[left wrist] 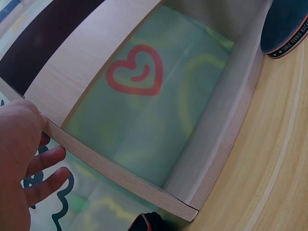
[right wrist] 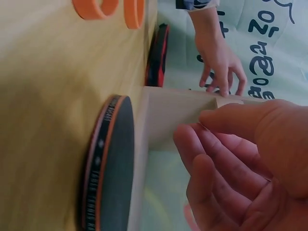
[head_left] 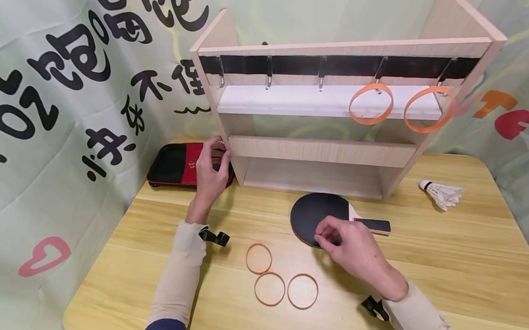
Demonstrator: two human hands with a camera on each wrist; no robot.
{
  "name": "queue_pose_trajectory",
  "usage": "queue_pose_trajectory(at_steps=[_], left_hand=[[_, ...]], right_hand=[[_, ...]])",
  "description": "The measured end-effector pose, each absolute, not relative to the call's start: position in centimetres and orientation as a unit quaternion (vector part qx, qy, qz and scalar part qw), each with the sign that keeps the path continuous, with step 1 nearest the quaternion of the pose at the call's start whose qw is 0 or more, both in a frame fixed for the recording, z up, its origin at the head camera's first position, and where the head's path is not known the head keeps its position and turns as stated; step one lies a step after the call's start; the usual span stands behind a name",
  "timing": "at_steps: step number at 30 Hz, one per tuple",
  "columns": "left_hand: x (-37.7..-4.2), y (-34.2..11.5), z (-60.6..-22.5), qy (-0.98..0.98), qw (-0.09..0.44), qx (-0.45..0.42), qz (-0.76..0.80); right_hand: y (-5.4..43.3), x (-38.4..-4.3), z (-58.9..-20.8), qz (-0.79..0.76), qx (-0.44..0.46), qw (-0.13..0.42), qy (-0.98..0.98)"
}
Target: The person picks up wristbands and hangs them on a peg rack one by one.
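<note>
A pale wooden rack (head_left: 320, 151) stands on the table, with several metal hooks along its black strip. Two orange rings, one at the right end (head_left: 452, 113) and one beside it (head_left: 389, 106), hang from the hooks. My left hand (head_left: 211, 176) is at the rack's left side panel, fingers spread and loosely bent against it. My right hand (head_left: 355, 249) hovers over a black table tennis bat (head_left: 318, 213), thumb and index tips close together, other fingers loosely curled. Nothing shows between its fingertips in the right wrist view.
Three orange rings lie on the table (head_left: 220, 293) between my forearms. Left of the rack is a black and red case (head_left: 170, 164), partly behind my left hand. A white shuttlecock (head_left: 444, 195) lies at the right. Printed cloth (head_left: 40, 186) hangs around the table.
</note>
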State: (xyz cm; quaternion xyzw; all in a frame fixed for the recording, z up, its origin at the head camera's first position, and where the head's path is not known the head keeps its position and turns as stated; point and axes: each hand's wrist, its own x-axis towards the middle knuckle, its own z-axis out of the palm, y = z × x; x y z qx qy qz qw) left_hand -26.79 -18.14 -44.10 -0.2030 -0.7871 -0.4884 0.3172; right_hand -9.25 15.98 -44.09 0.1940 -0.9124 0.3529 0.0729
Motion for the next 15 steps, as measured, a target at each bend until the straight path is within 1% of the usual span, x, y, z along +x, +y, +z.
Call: queue_pose_trajectory(at_steps=[5, 15], left_hand=[[-26.7, -18.2, -44.1, -0.789, 0.316, -0.199, -0.488], [-26.6, -18.1, -43.9, -0.796, 0.309, -0.197, -0.481]], right_hand=[[15.6, -8.8, -44.7, 0.347, 0.195, 0.037, -0.917], [14.4, -7.7, -47.1, 0.333, 0.234, 0.014, -0.913]])
